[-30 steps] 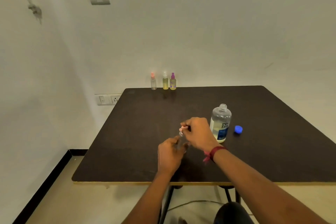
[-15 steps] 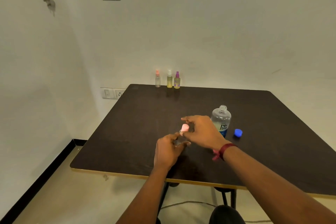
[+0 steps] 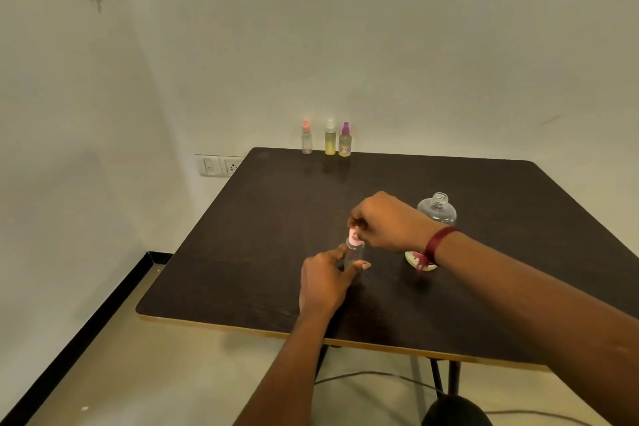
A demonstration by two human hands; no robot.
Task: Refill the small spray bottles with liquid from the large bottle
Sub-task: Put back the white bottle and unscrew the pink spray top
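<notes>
A small clear spray bottle (image 3: 354,252) with a pink spray top (image 3: 353,239) stands near the middle of the dark table (image 3: 262,218). My left hand (image 3: 325,278) grips its body, thumb and fingers around it. My right hand (image 3: 387,221) pinches the pink top from above. Behind my right wrist stands the large clear bottle (image 3: 437,209), uncapped; my wrist hides its lower half. Three more small spray bottles stand at the table's far edge: a clear one with a pink top (image 3: 306,138), a yellow one with a white top (image 3: 330,138) and a yellow one with a purple top (image 3: 345,141).
The table's front edge (image 3: 242,328) has a light wooden rim. A wall socket (image 3: 219,165) sits left of the table. A cable (image 3: 373,375) lies on the floor under the table, and a dark round object (image 3: 456,411) is at the bottom edge.
My head has moved closer and turned left. The right hand stays on the pink top of the small bottle and now covers the large bottle's label. The blue cap is out of sight.
</notes>
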